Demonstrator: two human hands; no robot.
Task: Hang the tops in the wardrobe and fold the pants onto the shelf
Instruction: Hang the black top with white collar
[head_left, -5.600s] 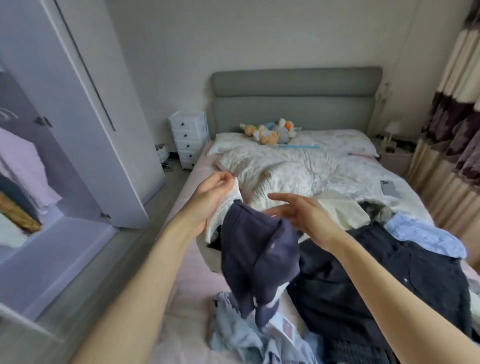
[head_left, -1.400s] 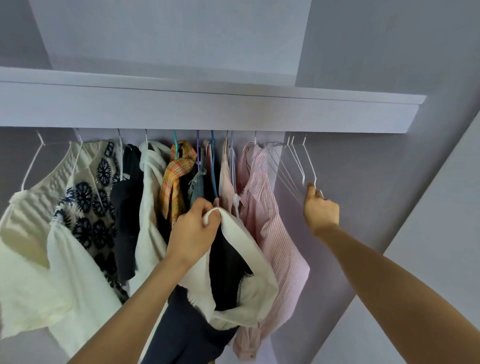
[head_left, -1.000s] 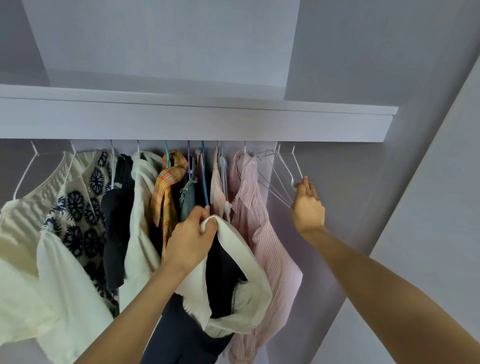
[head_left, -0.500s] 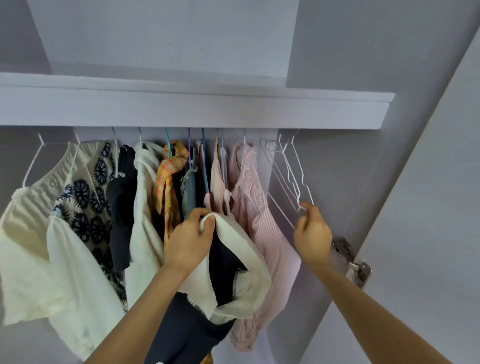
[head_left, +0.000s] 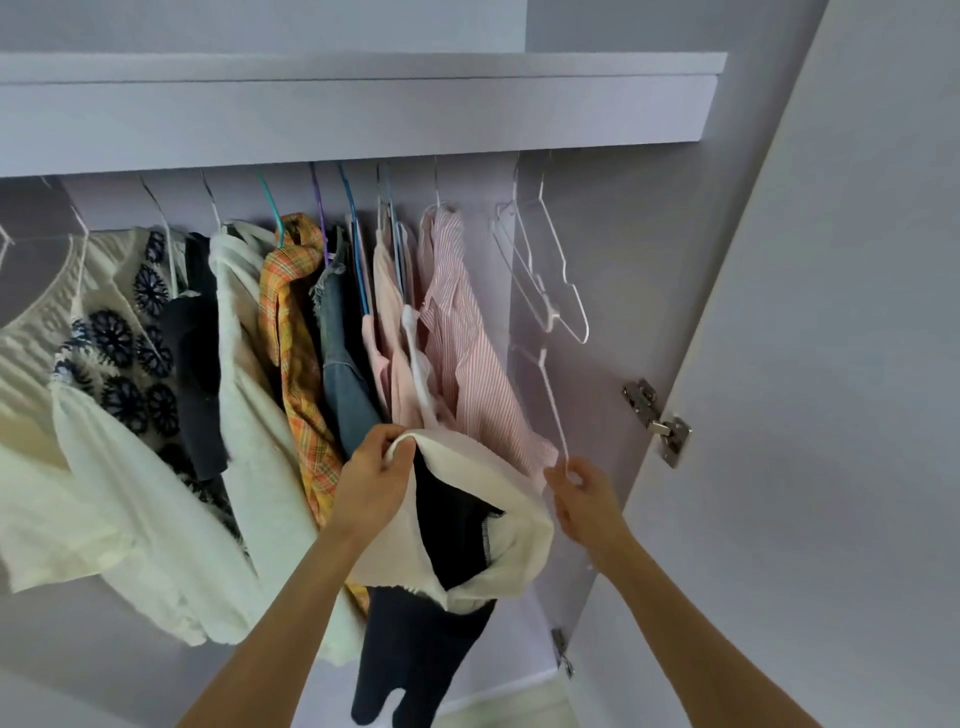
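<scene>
a: at the open wardrobe, i have my left hand (head_left: 375, 470) clenched on the white collar of the navy top (head_left: 452, 525), held up near the hanging clothes (head_left: 291, 332); my right hand (head_left: 584, 493) pinches a white wire hanger (head_left: 553, 410) just right of the collar.

b: how would you do it well?

a: i'd keep the neck spread, feed one hanger arm in, then the other — hook clear of the pink striped shirt (head_left: 467, 332).

b: and the room?

a: lilac wardrobe walls, a shelf (head_left: 363, 78) above, spare hangers (head_left: 545, 275) far right, door hinge (head_left: 657, 418) beside them — no pants in view.
</scene>
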